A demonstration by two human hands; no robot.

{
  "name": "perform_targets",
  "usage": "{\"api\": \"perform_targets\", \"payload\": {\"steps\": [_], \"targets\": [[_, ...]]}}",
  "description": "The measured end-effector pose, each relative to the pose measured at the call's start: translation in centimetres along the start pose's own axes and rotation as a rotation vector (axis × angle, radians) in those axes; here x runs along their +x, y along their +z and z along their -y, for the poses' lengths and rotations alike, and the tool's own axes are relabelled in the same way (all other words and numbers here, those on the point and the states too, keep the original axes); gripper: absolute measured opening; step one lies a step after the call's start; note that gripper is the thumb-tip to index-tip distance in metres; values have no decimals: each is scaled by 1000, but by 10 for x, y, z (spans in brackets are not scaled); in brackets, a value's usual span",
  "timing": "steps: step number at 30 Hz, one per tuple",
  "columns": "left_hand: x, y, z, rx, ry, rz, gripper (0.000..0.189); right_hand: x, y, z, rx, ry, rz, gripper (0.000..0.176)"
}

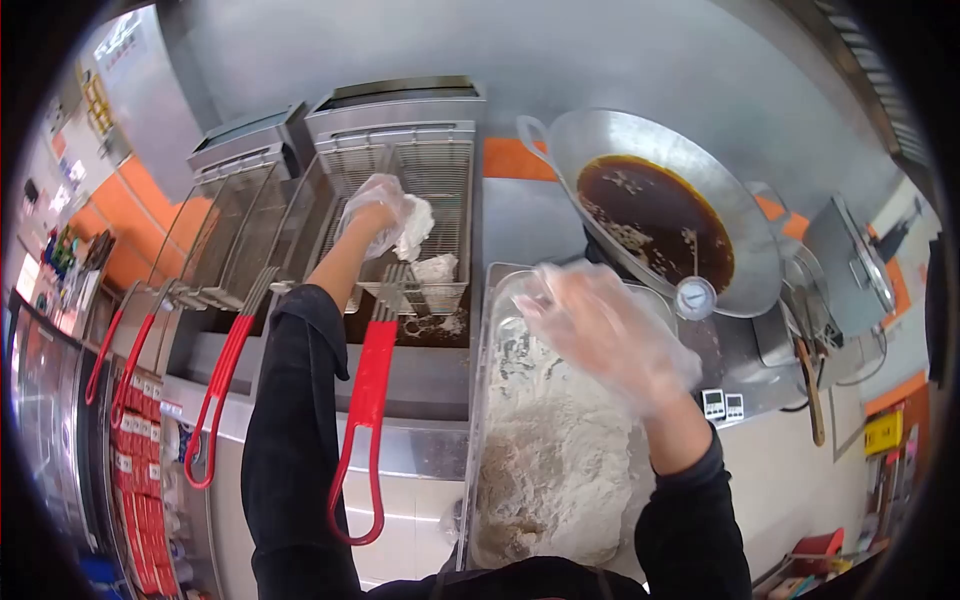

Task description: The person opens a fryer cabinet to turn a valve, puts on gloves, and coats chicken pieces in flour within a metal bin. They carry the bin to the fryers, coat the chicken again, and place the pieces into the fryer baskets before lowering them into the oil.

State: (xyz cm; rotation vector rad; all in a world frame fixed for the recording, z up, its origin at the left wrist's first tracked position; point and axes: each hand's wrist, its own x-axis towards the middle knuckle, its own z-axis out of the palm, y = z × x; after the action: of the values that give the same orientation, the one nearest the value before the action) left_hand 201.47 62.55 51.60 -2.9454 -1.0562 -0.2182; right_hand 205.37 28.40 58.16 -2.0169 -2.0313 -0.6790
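Note:
My left hand [375, 212], in a clear plastic glove, is over the wire fryer basket [450, 170], its fingers closed around a white floured piece [414, 228]. Another floured piece [434, 269] lies in the basket's front part, near the red handle [372, 370]. My right hand [600, 325], also gloved and coated with some flour, hangs above the metal tray of flour [560, 450]. Its fingers are apart and nothing shows in them. The tray stands to the right of the basket.
A large wok [640, 130] of dark oil with a dial thermometer [695, 298] stands at the back right. More fryer baskets with red handles [222, 375] are on the left. Two small timers [723, 404] and a wooden-handled tool [810, 390] lie right of the tray.

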Motion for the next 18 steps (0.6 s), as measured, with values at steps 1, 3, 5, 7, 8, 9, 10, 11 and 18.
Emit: {"api": "perform_targets", "payload": {"steps": [1,3,5,7,8,9,10,11,18], "targets": [[3,8,-2,17,-10,0,30,-20,-12,0,-129,-80,2,14],[14,34,3,51,-32,0,30,-46,-26,-4,-92,52,203,14],[11,60,8,25,59,-158,29,-65,-37,-5,48,368,409,15],[16,72,14,106,247,-102,27,-78,-48,-2,149,601,455,18],[23,74,15,198,394,36,25,-84,-54,0,146,633,400,19],[27,74,16,291,538,175,23,-91,-59,3,143,664,346,20],[28,76,17,98,435,231,27,-97,-63,5,204,724,340,20],[27,75,15,-97,329,268,31,-103,-65,8,268,781,333,20],[-102,-125,-38,-1075,16,249,60,-178,-33,32,561,935,574,26]]}}
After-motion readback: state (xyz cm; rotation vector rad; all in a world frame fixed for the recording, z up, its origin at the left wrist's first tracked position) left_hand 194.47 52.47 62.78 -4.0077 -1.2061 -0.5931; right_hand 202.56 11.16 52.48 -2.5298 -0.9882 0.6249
